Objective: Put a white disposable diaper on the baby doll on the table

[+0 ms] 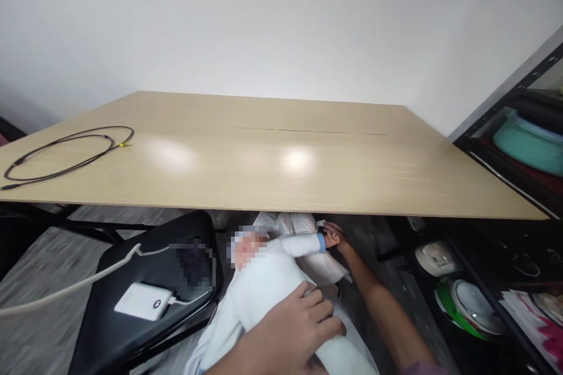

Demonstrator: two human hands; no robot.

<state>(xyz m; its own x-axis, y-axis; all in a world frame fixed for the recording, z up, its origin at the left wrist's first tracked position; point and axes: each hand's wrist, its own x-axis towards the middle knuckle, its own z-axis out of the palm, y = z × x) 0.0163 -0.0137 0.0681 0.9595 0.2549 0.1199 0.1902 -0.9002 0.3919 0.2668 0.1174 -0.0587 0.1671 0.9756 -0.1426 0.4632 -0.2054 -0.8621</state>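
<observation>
A baby doll, or a baby, I cannot tell which (275,266), lies across my lap in a white suit with a blue cuff; its face is blurred out. My left hand (303,319) lies on its lower body, fingers bent over the white cloth and thumb mostly hidden. Farther forward, close to the table edge, my right hand (341,237) is beside the figure's small hand (331,239). Its fingers are bent near a small dark and white thing (321,226) that I cannot make out. Pale quilted cloth (325,269) shows beneath the figure's arm.
A wooden table (246,170) spans the front, with a coiled black cable (57,173) at its left. A black chair (109,287) holds a white power bank (143,301) with cables. Shelves on the right carry a teal container (530,143) and a lidded pot (475,304).
</observation>
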